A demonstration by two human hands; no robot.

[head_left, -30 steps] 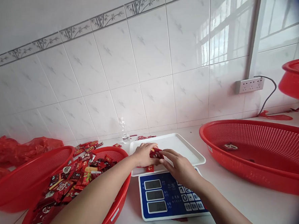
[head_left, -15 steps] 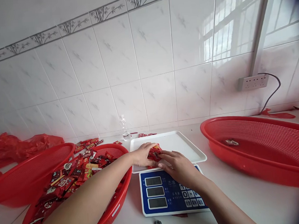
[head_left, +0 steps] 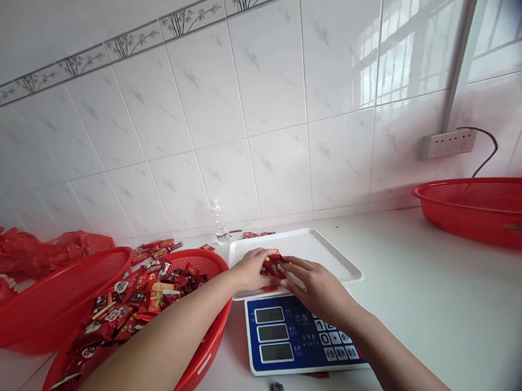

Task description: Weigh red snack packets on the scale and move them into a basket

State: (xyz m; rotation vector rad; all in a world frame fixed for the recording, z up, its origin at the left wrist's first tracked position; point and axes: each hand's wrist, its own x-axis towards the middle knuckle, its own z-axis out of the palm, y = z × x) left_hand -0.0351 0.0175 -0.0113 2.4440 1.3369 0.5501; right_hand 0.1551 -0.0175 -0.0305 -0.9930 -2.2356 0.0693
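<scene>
Over the white weighing tray [head_left: 331,256], both hands gather a small bunch of red candy packets [head_left: 273,264]. My left hand [head_left: 253,271] curls round the packets from the left, and my right hand [head_left: 313,281] presses on them from the right with its fingertips. Palms and fingers hide part of the bunch. Below the tray, the blue scale panel [head_left: 302,334] is partly covered by my right wrist. Under my left forearm stands a red basket [head_left: 219,316] heaped with wrapped snacks [head_left: 130,309].
Another red basket [head_left: 474,215] is at the far right, a blurred shape at its side. To the left are a tilted red basket [head_left: 72,284] and red plastic bags [head_left: 65,246]. Near the wall stand a clear bottle [head_left: 220,224] and loose packets [head_left: 156,248]. A small dark object [head_left: 277,388] lies before the scale.
The red basket on the right has shifted away to the right and back, partly out of view. My hands stay over the tray, still around the packets.
</scene>
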